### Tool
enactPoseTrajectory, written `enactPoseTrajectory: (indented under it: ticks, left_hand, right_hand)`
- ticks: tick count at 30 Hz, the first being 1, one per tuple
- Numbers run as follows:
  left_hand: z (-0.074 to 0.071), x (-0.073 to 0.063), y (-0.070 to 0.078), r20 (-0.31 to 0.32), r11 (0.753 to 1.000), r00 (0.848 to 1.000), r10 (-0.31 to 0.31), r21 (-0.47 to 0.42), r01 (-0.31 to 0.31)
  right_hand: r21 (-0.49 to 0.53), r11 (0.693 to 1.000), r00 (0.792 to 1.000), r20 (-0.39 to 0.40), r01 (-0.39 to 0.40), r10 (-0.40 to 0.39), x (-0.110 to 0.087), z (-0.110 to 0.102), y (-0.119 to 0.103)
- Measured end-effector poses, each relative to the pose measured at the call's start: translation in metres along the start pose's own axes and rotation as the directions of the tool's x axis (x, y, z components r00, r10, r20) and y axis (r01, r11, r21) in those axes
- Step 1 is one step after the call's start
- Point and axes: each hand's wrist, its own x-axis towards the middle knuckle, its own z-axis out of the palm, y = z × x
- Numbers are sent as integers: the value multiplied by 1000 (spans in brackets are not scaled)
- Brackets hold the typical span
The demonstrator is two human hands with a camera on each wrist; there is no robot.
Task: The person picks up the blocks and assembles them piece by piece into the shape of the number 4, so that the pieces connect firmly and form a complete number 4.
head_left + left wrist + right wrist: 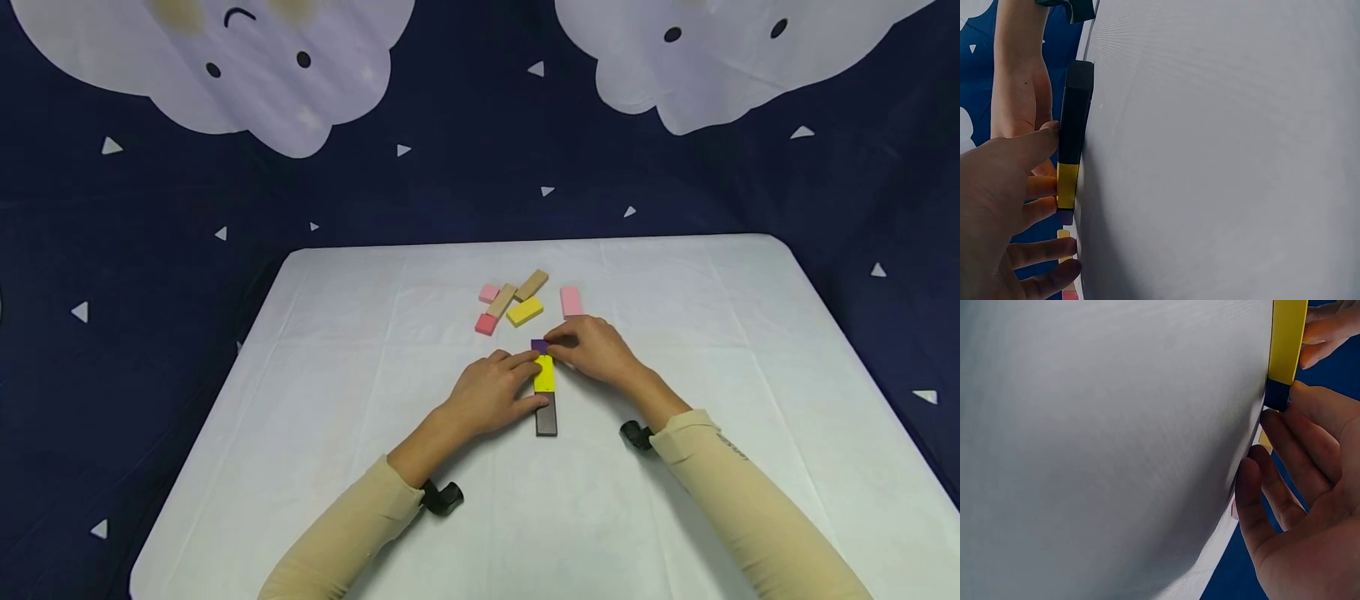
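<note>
A row of blocks lies end to end on the table: a dark grey block (547,421) nearest me, a yellow block (544,377) in the middle, and a small purple block (537,345) at the far end. From the left side, my left hand (491,392) rests its fingertips along the yellow block, its thumb on the dark grey one. My right hand (596,348) pinches the purple block between thumb and forefinger. In the right wrist view the purple block (1277,395) sits against the yellow block's end (1285,350), and the other fingers are spread below.
Beyond the row lie two tan blocks (502,300), another yellow block (525,312), a red block (486,324) and a small pink block (489,292). A larger pink block (571,300) lies just past my right hand. White cloth covers the table (375,333); a dark curtain (465,183) hangs behind.
</note>
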Motion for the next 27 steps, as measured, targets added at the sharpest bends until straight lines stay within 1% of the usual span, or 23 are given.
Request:
enactPoseTrajectory:
  ticks: [4, 10, 20, 27]
  left_hand:
    - [0, 0, 0, 20, 1000, 1000, -12, 0, 12]
    - [-2, 2, 0, 40, 1000, 999, -10, 2, 10]
    - [-3, 2, -2, 53, 1000, 999, 2, 20, -3]
    - [-4, 2, -2, 47, 1000, 999, 4, 22, -5]
  right_hand:
    - [-7, 1000, 1000, 5, -2, 2, 0, 1, 0]
    - [-12, 1000, 1000, 5, -6, 6, 0, 1, 0]
    - [8, 1000, 1000, 13, 1, -2, 0, -1, -1]
    - [4, 1000, 1000, 10, -4, 4, 2, -2, 2]
